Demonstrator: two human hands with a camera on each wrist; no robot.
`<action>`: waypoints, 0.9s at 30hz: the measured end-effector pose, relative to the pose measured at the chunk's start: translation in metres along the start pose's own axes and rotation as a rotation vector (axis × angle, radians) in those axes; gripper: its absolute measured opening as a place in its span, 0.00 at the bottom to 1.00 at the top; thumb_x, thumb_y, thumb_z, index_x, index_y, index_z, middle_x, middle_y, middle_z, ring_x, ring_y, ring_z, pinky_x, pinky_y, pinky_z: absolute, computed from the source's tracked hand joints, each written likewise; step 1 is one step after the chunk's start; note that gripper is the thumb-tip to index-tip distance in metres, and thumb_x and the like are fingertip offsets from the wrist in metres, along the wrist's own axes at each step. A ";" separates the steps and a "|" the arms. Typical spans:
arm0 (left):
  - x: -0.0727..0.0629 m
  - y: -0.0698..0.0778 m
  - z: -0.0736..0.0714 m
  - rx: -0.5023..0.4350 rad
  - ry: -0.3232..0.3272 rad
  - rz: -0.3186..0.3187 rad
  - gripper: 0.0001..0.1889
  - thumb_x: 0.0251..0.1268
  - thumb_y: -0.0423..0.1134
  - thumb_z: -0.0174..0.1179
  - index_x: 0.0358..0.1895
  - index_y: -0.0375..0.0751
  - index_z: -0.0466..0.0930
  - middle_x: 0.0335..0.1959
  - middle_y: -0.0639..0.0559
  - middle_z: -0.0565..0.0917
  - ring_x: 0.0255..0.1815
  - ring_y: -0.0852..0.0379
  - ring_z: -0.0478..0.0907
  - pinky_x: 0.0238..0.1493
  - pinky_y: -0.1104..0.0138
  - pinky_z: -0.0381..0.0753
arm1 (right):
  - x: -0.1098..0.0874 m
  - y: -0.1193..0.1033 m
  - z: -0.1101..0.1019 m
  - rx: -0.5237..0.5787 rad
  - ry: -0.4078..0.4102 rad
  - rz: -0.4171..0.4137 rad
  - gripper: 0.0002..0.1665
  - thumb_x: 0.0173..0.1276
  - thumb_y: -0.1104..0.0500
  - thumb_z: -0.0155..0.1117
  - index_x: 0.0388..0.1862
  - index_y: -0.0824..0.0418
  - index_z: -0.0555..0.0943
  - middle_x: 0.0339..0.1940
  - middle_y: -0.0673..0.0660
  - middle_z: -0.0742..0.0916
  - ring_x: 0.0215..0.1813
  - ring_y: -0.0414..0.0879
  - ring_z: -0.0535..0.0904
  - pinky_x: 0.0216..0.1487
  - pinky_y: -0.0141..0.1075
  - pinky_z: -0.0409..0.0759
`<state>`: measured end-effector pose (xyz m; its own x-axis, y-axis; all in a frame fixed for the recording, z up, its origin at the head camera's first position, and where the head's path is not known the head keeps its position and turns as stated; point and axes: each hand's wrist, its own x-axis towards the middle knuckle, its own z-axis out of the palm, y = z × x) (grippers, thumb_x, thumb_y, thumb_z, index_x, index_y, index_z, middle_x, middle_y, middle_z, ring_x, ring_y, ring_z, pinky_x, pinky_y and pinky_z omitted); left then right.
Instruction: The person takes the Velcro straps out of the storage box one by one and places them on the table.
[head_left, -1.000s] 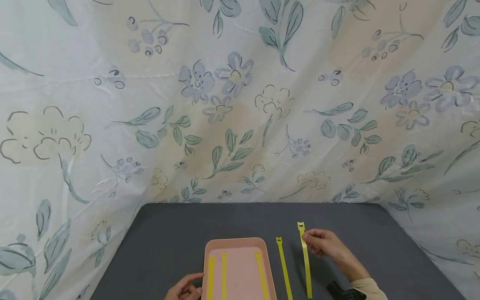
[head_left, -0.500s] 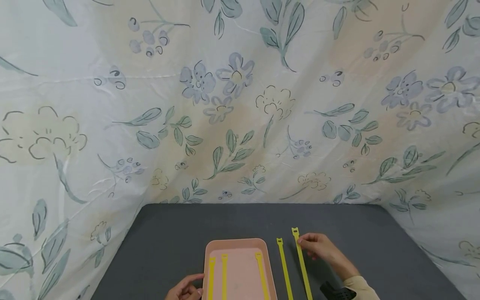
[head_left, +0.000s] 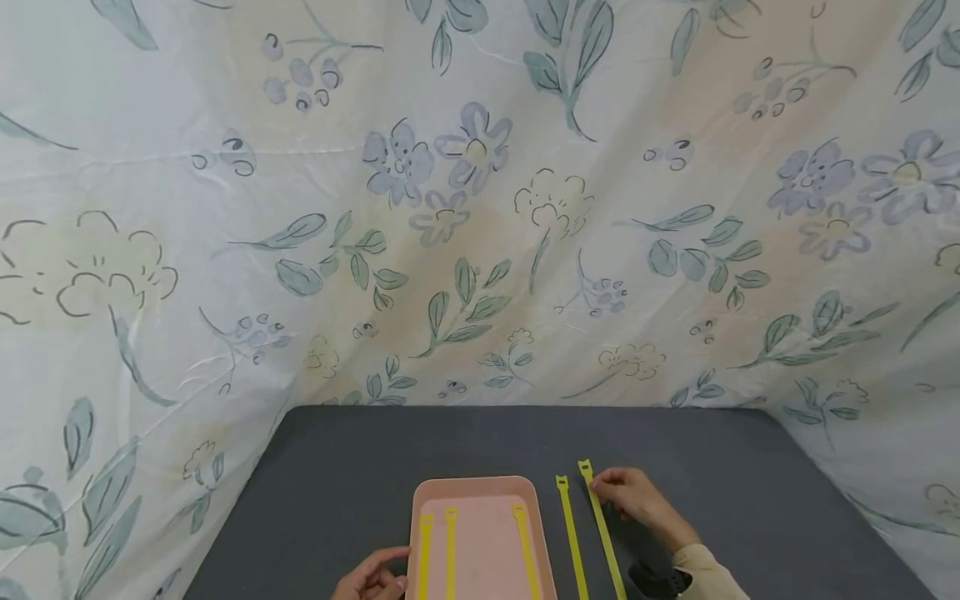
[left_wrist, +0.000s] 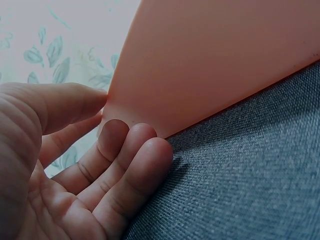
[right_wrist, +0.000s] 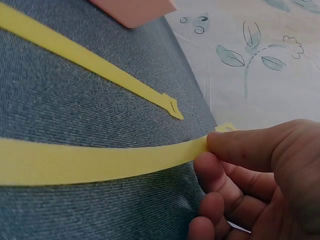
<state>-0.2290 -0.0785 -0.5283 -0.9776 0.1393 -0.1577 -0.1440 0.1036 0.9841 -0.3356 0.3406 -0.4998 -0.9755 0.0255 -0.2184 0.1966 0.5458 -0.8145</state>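
A yellow strap (head_left: 604, 533) with a slotted head is pinched between thumb and fingers of my right hand (head_left: 637, 502), close to that head. In the right wrist view the strap (right_wrist: 110, 162) bows over the dark cloth and the thumb lies on it. To its left lies a second yellow strap (head_left: 572, 537). My left hand (head_left: 371, 575) touches the left side of a pink tray (head_left: 476, 485). In the left wrist view its thumb and index finger (left_wrist: 65, 142) are at the tray's edge, with the other fingers loosely bent beside the wall. Three yellow straps (head_left: 451, 550) lie in the tray, spaced apart.
A dark grey cloth-textured table (head_left: 345, 467) carries everything. Floral fabric (head_left: 480, 208) hangs behind it and along both sides. A black band (head_left: 660, 579) sits on the right wrist, below a beige sleeve (head_left: 708, 575).
My right hand has moved left and slightly nearer with its strap, bringing it closer to the second strap and tilting its head leftward. My left hand and the tray have stayed put.
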 end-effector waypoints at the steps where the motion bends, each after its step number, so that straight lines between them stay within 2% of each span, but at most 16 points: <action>1: 0.000 0.000 0.000 -0.004 -0.004 0.000 0.28 0.68 0.37 0.63 0.65 0.22 0.71 0.24 0.51 0.80 0.16 0.66 0.69 0.23 0.72 0.74 | 0.000 0.001 0.001 -0.003 0.004 0.006 0.11 0.73 0.57 0.63 0.44 0.65 0.85 0.27 0.53 0.82 0.24 0.44 0.71 0.27 0.38 0.72; 11: -0.001 0.001 -0.001 -0.016 -0.032 0.025 0.28 0.70 0.38 0.62 0.66 0.22 0.70 0.25 0.52 0.81 0.16 0.68 0.69 0.23 0.73 0.73 | 0.001 0.002 0.003 -0.061 0.041 0.030 0.08 0.72 0.58 0.64 0.38 0.62 0.86 0.26 0.54 0.83 0.22 0.45 0.70 0.25 0.38 0.71; 18: 0.000 -0.002 -0.003 -0.046 -0.039 -0.006 0.30 0.68 0.41 0.64 0.67 0.23 0.71 0.26 0.51 0.82 0.16 0.67 0.69 0.23 0.72 0.74 | -0.001 0.004 0.009 -0.132 0.083 0.041 0.08 0.72 0.56 0.64 0.36 0.59 0.85 0.27 0.52 0.84 0.29 0.45 0.76 0.26 0.39 0.74; 27: 0.003 0.001 0.000 -0.039 -0.044 -0.004 0.30 0.69 0.40 0.63 0.67 0.23 0.71 0.27 0.50 0.82 0.17 0.66 0.70 0.24 0.71 0.75 | 0.000 0.007 0.007 -0.145 0.102 0.037 0.10 0.73 0.54 0.64 0.38 0.60 0.85 0.31 0.53 0.86 0.32 0.46 0.79 0.31 0.40 0.74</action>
<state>-0.2323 -0.0781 -0.5277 -0.9694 0.1824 -0.1641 -0.1545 0.0660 0.9858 -0.3333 0.3388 -0.5087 -0.9743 0.1287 -0.1851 0.2236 0.6578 -0.7192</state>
